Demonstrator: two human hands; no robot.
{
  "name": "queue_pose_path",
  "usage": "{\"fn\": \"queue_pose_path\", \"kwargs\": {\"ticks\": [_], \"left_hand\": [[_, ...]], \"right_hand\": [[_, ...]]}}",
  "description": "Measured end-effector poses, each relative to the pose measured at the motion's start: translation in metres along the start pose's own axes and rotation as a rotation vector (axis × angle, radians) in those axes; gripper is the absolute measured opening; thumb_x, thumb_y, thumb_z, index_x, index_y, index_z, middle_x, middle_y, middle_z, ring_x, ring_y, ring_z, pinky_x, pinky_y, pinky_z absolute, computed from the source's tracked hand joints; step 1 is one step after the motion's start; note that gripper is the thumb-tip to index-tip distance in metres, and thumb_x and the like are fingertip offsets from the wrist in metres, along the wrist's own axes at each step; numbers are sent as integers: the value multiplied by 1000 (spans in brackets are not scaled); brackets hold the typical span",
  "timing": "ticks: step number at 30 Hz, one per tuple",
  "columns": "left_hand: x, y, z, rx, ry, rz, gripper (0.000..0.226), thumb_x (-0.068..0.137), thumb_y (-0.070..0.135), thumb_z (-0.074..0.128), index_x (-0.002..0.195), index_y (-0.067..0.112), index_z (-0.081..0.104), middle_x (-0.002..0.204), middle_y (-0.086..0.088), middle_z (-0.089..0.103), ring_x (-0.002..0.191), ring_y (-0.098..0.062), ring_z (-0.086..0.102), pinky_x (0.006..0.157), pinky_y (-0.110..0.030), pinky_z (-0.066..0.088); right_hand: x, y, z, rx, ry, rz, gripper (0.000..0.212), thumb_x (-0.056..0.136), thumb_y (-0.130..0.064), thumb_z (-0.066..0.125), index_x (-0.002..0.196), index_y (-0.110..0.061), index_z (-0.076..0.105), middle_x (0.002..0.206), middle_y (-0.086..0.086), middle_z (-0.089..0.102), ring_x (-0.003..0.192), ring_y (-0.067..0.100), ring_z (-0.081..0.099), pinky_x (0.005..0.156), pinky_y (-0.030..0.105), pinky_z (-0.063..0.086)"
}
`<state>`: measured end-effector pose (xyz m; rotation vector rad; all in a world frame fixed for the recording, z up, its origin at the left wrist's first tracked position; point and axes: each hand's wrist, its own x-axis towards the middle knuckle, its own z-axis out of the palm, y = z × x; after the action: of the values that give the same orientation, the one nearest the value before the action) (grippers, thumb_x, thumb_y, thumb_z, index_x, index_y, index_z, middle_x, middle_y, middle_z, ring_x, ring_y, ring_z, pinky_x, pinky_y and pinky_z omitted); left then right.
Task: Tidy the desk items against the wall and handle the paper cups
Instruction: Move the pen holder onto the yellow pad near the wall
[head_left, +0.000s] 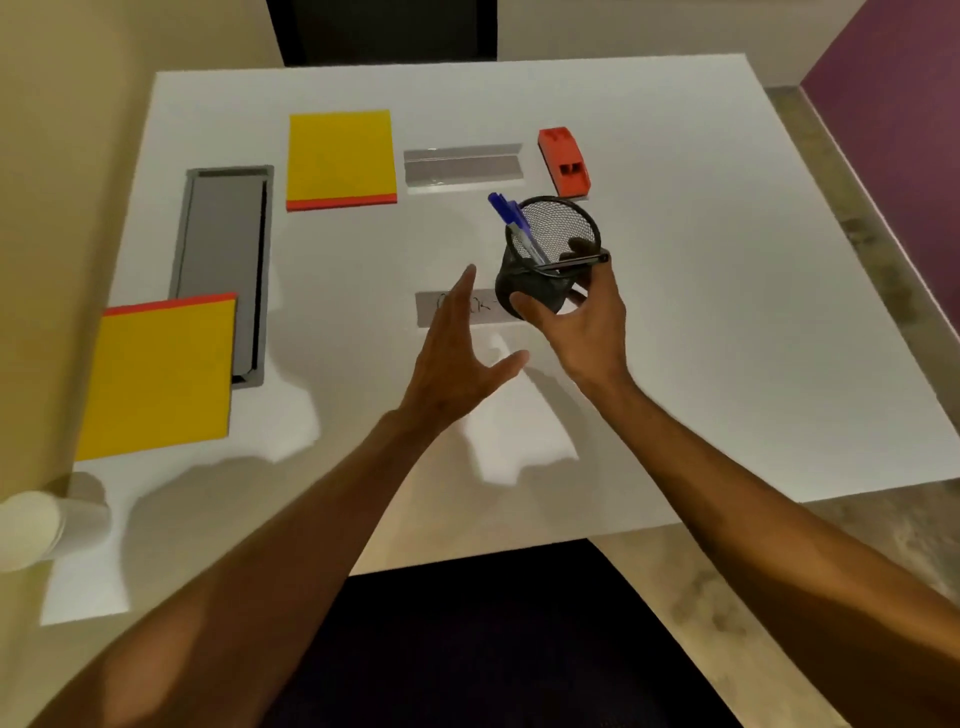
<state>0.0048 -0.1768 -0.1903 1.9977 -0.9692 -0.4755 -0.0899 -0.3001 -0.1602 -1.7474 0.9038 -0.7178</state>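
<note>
Gripping mesh pen holder, right hand

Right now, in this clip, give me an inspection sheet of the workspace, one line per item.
Surface: white desk, grey recessed tray at left.
Job's things: black mesh pen holder with blue pens, tilted; two yellow pads; paper cups at near-left edge.
Clutter: orange block, clear strip, grey label.
Hands: right hand grips holder; left hand open, empty.
Cables: nothing seen.
Surroundings: beige wall left, purple wall right.
</note>
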Motion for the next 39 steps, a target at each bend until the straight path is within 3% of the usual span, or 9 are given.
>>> {"fn": "queue_pose_path", "kwargs": {"ticks": [5, 11, 17, 21, 25, 30, 34, 36, 39], "left_hand": [[2, 2, -47, -93, 112, 35, 108, 73, 34, 85, 154, 10, 18, 156, -7, 34, 142, -20, 35, 114, -39, 37], [-10, -20, -97, -195, 262, 4, 84, 73, 29, 85, 140, 7, 40, 131, -4, 60, 114, -5, 55, 87, 0, 41], [-27, -55, -139, -215, 384, -72, 74, 72, 26, 86, 132, 9, 46, 120, 3, 63, 104, -1, 59, 89, -13, 51], [-31, -83, -171, -186, 504, -124, 82, 69, 23, 88, 136, 5, 44, 127, -3, 60, 111, -6, 56, 84, -3, 46], [-31, -120, -207, -149, 567, -167, 82, 68, 22, 88, 135, 8, 43, 128, -6, 61, 112, -7, 56, 84, -2, 45], [-29, -166, -241, -113, 605, -204, 82, 65, 21, 89, 133, 11, 44, 118, 8, 61, 103, 12, 54, 80, 2, 42], [-20, -196, -257, -100, 611, -224, 88, 64, 23, 90, 137, 13, 43, 115, 10, 58, 97, 18, 54, 80, 1, 41], [-14, -212, -262, -142, 613, -221, 88, 63, 17, 91, 136, 13, 42, 121, 8, 57, 104, 15, 56, 87, -7, 47], [-7, -231, -267, -178, 625, -240, 95, 63, 12, 91, 141, 4, 38, 134, -6, 54, 119, -7, 55, 97, -18, 49]], "right_hand": [[-14, -32, 41, 98, -235, 58, 82, 73, -14, 87, 141, -20, 42, 136, -4, 56, 116, 6, 55, 91, 15, 51], [-30, -62, 93, 80, -346, -11, 81, 71, -12, 88, 140, -14, 44, 129, 0, 58, 118, 13, 57, 86, 10, 50], [-38, -82, 140, 33, -548, -37, 84, 79, -17, 82, 148, -16, 35, 143, 5, 52, 131, 16, 50, 108, 33, 45], [-34, -76, 167, 83, -580, 66, 69, 94, -22, 61, 154, -24, 27, 152, 5, 43, 140, 19, 40, 113, 40, 38], [-23, -47, 202, -226, -586, 16, 69, 99, -37, 56, 158, -25, 21, 162, 2, 29, 148, 21, 28, 119, 38, 26], [-10, -2, 253, -764, -670, -225, 80, 98, -60, 42, 160, -22, 8, 168, 8, 4, 155, 28, 1, 124, 49, 8], [3, 23, 292, -947, -694, -295, 80, 97, -67, 26, 160, -24, 0, 167, 9, -9, 153, 30, -13, 122, 55, -3], [8, 31, 308, -1028, -699, -315, 80, 97, -70, 18, 159, -25, -4, 166, 9, -14, 152, 31, -19, 121, 58, -7], [6, 39, 323, -1073, -668, -327, 80, 96, -72, 8, 158, -26, -10, 165, 8, -19, 151, 29, -23, 119, 61, -11]]}}
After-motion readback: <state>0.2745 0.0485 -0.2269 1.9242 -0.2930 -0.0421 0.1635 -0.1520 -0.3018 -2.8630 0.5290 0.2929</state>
